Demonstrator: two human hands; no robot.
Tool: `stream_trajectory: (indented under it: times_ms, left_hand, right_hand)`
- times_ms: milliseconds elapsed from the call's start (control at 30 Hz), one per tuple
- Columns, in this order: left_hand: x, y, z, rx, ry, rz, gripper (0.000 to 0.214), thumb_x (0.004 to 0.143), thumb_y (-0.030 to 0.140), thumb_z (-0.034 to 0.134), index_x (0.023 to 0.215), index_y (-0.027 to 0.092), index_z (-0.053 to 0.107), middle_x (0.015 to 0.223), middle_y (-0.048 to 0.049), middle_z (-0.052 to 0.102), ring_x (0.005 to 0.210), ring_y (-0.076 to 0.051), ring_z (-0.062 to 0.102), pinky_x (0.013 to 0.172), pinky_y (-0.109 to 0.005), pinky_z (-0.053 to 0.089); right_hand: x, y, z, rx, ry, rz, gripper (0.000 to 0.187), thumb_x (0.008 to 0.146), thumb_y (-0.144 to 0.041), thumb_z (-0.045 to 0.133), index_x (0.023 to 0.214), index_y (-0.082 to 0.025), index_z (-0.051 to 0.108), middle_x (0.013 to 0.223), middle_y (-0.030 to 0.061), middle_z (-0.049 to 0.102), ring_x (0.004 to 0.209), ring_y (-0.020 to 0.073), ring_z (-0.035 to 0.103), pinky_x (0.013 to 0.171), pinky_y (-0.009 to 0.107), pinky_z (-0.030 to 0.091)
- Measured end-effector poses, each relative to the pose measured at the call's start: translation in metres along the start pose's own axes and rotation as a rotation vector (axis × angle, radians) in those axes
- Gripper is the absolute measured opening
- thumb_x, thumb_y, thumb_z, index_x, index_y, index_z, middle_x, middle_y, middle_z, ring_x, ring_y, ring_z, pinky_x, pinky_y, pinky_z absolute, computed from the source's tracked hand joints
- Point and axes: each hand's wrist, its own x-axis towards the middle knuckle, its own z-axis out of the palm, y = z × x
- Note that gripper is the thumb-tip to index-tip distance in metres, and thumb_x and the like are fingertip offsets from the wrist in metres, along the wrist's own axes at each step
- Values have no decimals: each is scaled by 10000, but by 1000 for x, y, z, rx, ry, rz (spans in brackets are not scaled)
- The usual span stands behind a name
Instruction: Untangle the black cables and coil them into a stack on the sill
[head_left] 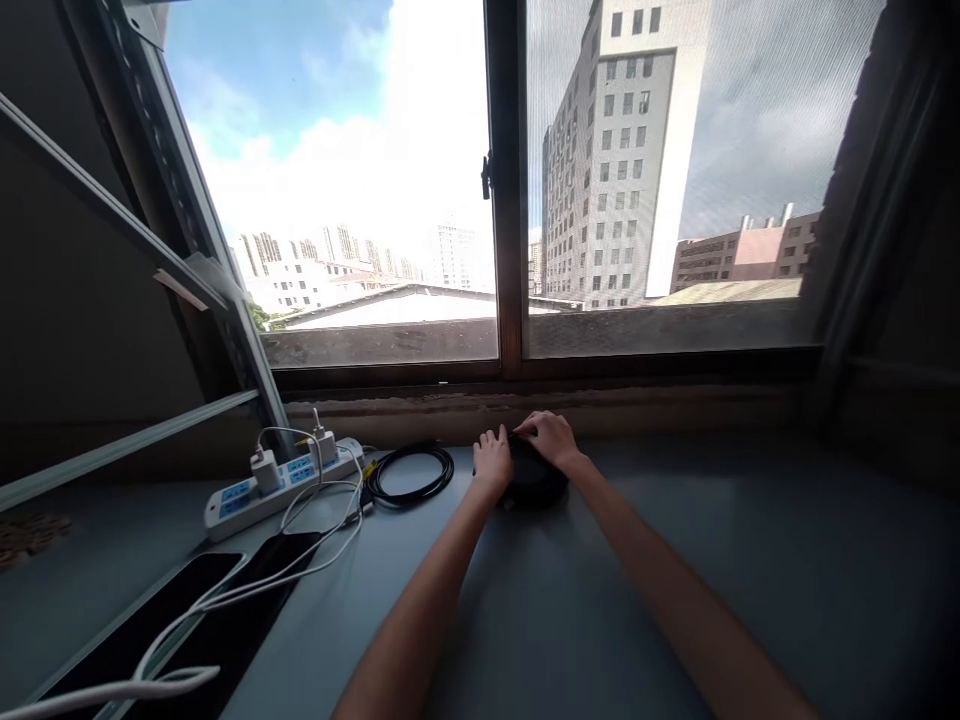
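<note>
A dark, round, flat black object lies on the grey tabletop below the window. It is too dark to tell whether it is a coil or a case. My left hand grips its left edge, fingers bent over the rim and thumb hidden. At its far edge, the thumb and fingers of my right hand are pinched together on the rim. To the left of my hands lies a loosely coiled black cable with a yellow tag, touched by neither hand.
A white power strip with two chargers stands at the left. White charging cables run over two dark phone-like or tablet-like slabs. A metal rack rises at the left. The window frame bounds the table's back.
</note>
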Motion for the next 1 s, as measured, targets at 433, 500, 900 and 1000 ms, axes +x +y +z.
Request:
stream_trajectory:
  times_ms: [433, 500, 900, 1000]
  left_hand:
    - [6, -4, 11, -125, 26, -21, 419, 865, 333, 500, 1240, 159, 435, 1233, -109, 469, 1119, -252, 459, 930, -484, 372]
    - [5, -3, 11, -141, 18, -21, 445, 863, 291, 490, 1276, 148, 404, 1240, -125, 473, 1144, -254, 441, 953, -453, 348]
    - [1, -5, 10, -134, 50, -16, 549, 795, 175, 430, 1337, 136, 355, 1240, -134, 491, 1135, -259, 447, 936, -361, 345]
    - [2, -6, 9, -111, 58, -11, 562, 791, 158, 412, 1348, 140, 341, 1224, -129, 503, 1121, -254, 459, 923, -359, 357]
  right_hand:
    - [-6, 9, 28, 8, 59, -19, 125, 914, -28, 617, 979, -134, 637, 972, 37, 582, 944, 216, 536, 875, 394, 428]
    - [-6, 8, 29, 18, 74, -19, 141, 897, -11, 627, 965, -134, 643, 957, 36, 585, 954, 222, 530, 889, 410, 411]
    - [-8, -7, 12, 442, 386, -39, 144, 721, -41, 636, 762, -171, 684, 824, 27, 610, 830, 227, 563, 840, 338, 426]
    - [3, -19, -24, 681, 594, -44, 152, 784, -242, 539, 724, -167, 657, 804, 48, 608, 741, 221, 576, 704, 302, 487]
